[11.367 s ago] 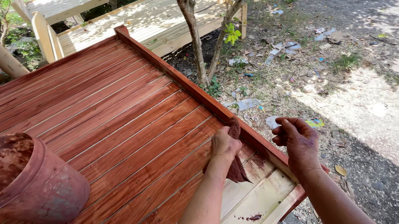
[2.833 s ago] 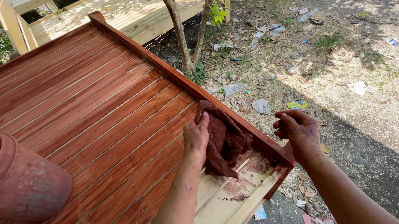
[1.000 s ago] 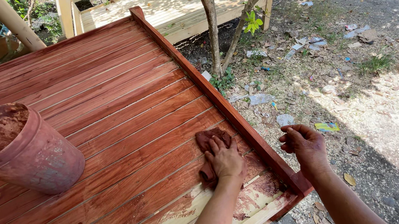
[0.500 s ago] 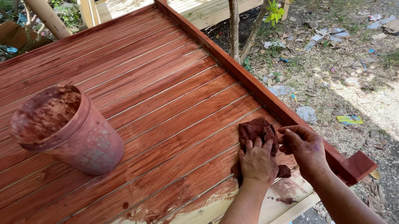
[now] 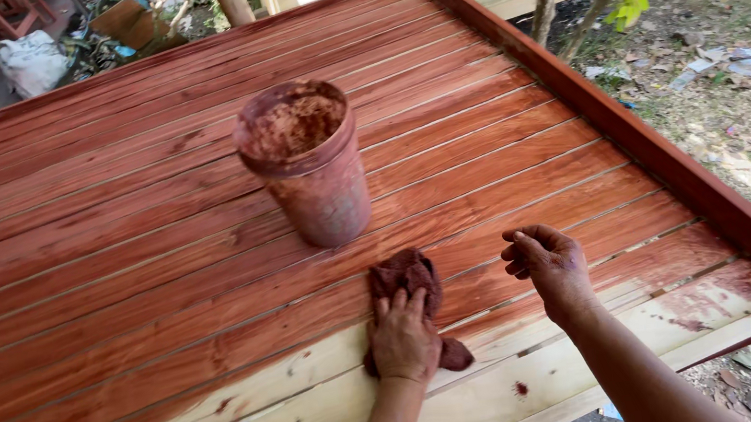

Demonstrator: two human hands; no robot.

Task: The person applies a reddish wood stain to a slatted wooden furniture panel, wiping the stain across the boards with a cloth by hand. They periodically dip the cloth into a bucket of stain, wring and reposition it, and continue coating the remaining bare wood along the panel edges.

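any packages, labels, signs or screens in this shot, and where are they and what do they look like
No labels, signs or screens show.
Tub: upright on the slatted wooden platform beyond the left hand, round, smeared red-brown.
Sack: top left past the platform, white, slumped.
Cardboard box: top edge beside the sack, brown.

The left hand (image 5: 404,341) covers the middle of the stained rag (image 5: 407,279), both forearms are cut off by the near edge, and the bench (image 5: 112,265) runs past the left edge.
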